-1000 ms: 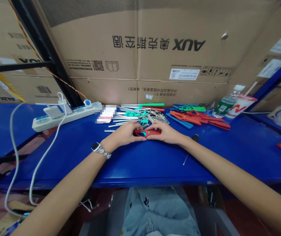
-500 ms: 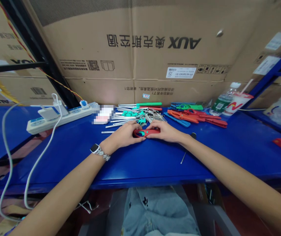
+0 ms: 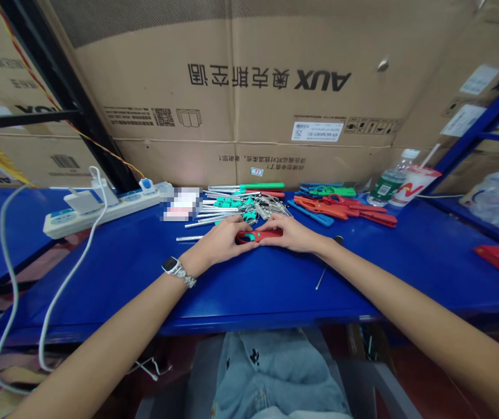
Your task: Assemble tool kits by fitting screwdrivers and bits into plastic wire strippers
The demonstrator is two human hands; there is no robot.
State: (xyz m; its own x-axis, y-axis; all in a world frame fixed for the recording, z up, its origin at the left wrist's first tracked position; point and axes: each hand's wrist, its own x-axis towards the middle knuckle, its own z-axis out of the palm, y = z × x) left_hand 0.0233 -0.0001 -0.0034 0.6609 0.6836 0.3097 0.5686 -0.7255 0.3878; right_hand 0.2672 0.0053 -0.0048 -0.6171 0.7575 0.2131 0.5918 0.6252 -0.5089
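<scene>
A red long-nosed lighter (image 3: 267,234) with a teal trigger lies crosswise between my hands. My left hand (image 3: 223,238) is closed around its trigger end, and a metal tube (image 3: 188,238) sticks out to the left behind that hand. Closed over the handle's right end is my right hand (image 3: 291,233). Just beyond the hands is a pile of metal tubes (image 3: 214,215), teal parts (image 3: 227,202) and small metal pieces (image 3: 271,203). A green-handled lighter (image 3: 262,185) lies at the back of that pile. My right forearm partly hides a screwdriver (image 3: 320,278).
Orange and red handle shells (image 3: 341,206) and blue ones (image 3: 314,214) lie at back right. Past them stand a bottle (image 3: 387,186) and a paper cup (image 3: 413,185). A power strip (image 3: 123,206) with white cables sits left. A large cardboard box (image 3: 241,128) borders the back.
The view has shifted slightly. Both hands keep their grip on the red lighter, and more of the metal tube shows to the left.
</scene>
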